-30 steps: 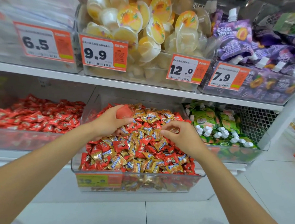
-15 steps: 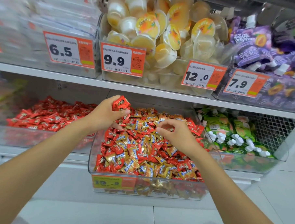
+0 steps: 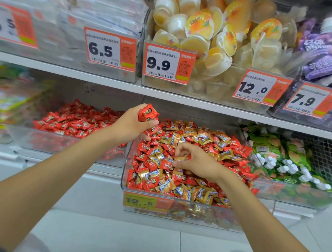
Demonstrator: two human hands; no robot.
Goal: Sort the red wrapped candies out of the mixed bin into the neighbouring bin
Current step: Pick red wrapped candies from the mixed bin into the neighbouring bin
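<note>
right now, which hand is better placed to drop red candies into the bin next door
Left. The left hand holds red candies, raised right beside the red bin; the right hand is lower, down in the mixed bin, farther from it.

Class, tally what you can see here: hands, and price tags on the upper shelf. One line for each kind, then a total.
Hands: 2, left hand gripping red candies, right hand
Upper-shelf price tags: 5, one cut off at left, 6.5, 9.9, 12.0, 7.9
Total: 7
</note>
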